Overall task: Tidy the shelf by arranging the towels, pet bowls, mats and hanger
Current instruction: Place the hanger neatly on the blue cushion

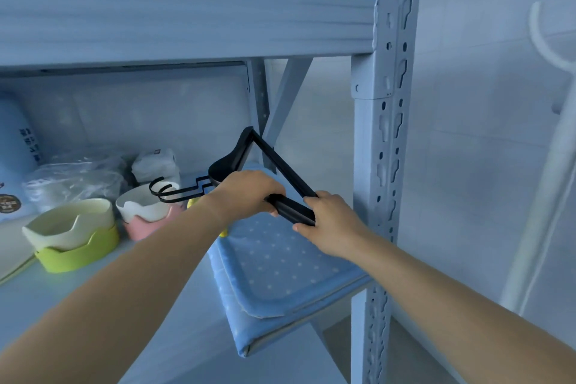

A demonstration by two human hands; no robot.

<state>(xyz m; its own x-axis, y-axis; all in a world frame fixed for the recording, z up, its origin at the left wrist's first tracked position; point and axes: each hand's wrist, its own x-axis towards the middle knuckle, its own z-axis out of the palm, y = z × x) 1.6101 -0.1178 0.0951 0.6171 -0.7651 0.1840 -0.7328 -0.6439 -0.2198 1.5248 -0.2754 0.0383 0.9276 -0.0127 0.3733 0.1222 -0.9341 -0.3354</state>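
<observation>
Both hands grip the black hanger (280, 162), left hand (246, 193) mid-bar, right hand (330, 221) at its end. Blue mats (280, 265) lie beneath.

Head-worn camera looks forward and down, close over the shelf (46, 296) corner.

black hanger (274, 162), blue white-dotted mats (280, 262), green-based bowl (74, 246).

A hanger (282, 164), gripped by the left hand (246, 193) and right hand (330, 221), sits above stacked mats (280, 265) at the right end of the shelf (193, 321), beside its upright post (374, 165). Pet bowls (71, 227) stand left of the mats, with plastic bags (78, 178) behind them and a bottle (15, 150) at far left.
</observation>
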